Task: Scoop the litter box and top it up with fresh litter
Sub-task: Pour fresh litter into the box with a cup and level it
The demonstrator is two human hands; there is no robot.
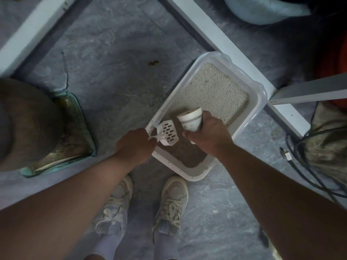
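Grey floor (116, 76) catches spills: your left hand (134, 145) grips the scoop (167, 132), your right hand (208, 136) grips the cup (191, 119), tipped toward ten o'clock over the litter box (260, 102).

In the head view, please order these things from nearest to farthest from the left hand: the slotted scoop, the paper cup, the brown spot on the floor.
1. Slotted scoop: gripped by the left hand itself, over the litter.
2. Paper cup: just beyond the scoop, in the right hand.
3. Brown spot: far up the floor, outside the box.

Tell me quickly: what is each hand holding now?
Left hand: closed, holding the slotted scoop by its handle.
Right hand: closed, holding the paper cup above the litter box.
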